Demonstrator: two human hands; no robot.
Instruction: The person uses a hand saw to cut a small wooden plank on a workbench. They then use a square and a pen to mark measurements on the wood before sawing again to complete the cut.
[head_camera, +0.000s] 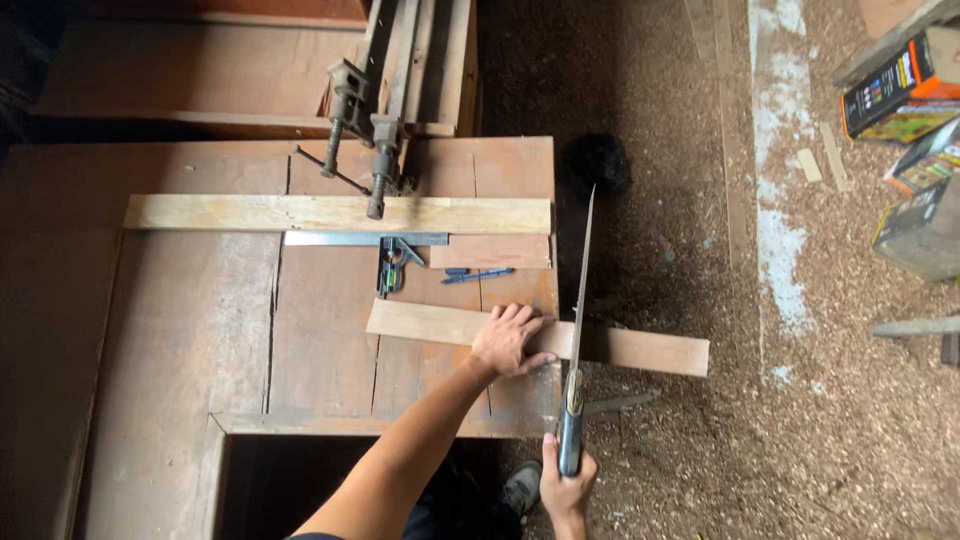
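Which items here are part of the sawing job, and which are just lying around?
In use:
- left hand pressing the board onto the workbench
- right hand gripping the handsaw, blade across the board just past the bench edge

Lying about:
- long plank
- bar clamps
- combination square
- blue pen
- short wood piece
- boxes on the floor
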